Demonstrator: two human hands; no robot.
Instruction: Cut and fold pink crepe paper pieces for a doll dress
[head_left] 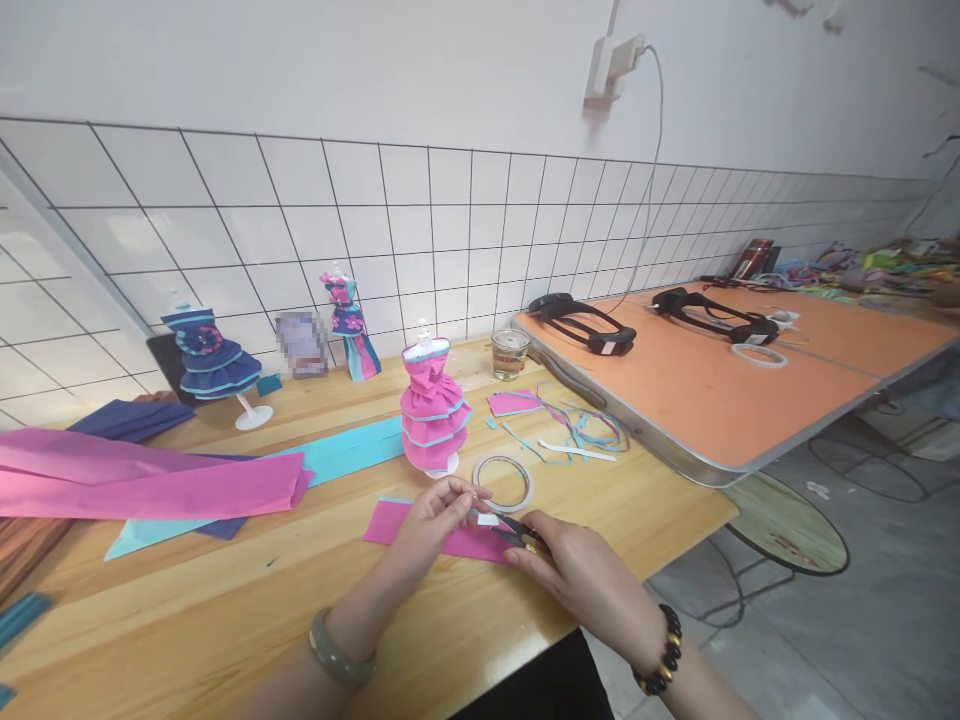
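Keeping the scissors (pixel 517 524) steady looks the key here: the right hand's (pixel 581 562) fingers grip the handles, blades toward ten o'clock, while the left hand's (pixel 442 508) fingers pinch something too small to name. A white scrap (pixel 487 519) sits by the blade tips, above the pink strip (pixel 466 543) at eight o'clock. Best keep fingertips clear, snip short, and spare the strip beneath.

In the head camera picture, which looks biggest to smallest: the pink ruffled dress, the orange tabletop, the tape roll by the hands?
1. Orange tabletop
2. Pink ruffled dress
3. Tape roll
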